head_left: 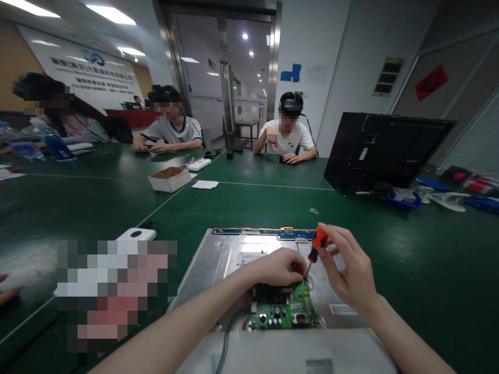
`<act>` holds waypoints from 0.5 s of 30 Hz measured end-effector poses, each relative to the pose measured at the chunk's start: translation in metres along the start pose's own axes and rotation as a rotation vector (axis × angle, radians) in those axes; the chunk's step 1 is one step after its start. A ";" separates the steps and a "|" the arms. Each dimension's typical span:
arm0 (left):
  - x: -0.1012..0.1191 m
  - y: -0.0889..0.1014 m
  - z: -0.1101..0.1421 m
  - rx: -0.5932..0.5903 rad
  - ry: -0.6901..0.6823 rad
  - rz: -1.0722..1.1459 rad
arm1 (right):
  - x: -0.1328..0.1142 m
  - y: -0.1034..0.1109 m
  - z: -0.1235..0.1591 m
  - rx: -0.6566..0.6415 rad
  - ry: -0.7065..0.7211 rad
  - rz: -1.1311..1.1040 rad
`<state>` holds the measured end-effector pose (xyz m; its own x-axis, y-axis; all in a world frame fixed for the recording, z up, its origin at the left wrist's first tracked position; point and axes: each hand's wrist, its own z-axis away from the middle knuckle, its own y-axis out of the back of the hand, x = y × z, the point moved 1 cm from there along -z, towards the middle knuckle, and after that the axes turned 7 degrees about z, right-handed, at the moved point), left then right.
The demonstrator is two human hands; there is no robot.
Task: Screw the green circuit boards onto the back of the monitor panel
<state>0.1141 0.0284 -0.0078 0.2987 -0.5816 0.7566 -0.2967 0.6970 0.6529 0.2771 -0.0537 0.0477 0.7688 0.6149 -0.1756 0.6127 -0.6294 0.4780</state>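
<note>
A silver metal monitor back panel (pixel 234 254) lies flat on the green table in front of me. A green circuit board (pixel 286 309) sits on its near part. My right hand (pixel 349 270) pinches a small screwdriver with an orange handle (pixel 318 241), its tip down at the board's far right corner. My left hand (pixel 278 267) rests curled on the board's far edge, fingertips pressed together beside the screwdriver tip; what they pinch is too small to see. A grey cable (pixel 228 332) runs from the board toward me.
A black monitor (pixel 384 150) stands at the right with blue and white parts beside it. A small open cardboard box (pixel 170 179) and white paper (pixel 205 184) lie mid-table. A white device (pixel 136 235) lies left of the panel. Three people sit at the far side.
</note>
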 end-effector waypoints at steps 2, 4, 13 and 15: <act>0.001 0.000 0.000 0.002 -0.002 -0.007 | 0.000 0.000 0.001 -0.001 0.009 -0.007; 0.002 0.001 0.000 0.005 -0.006 -0.013 | 0.000 0.000 0.003 0.013 -0.006 -0.001; 0.007 0.003 0.000 0.004 -0.008 -0.045 | 0.005 -0.006 0.010 0.090 -0.044 0.002; 0.006 0.002 0.000 0.004 -0.005 -0.047 | 0.004 -0.004 0.007 0.083 -0.032 -0.001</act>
<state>0.1152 0.0266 -0.0019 0.3083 -0.6159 0.7250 -0.2857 0.6670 0.6881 0.2789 -0.0514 0.0389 0.7728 0.6009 -0.2042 0.6255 -0.6668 0.4051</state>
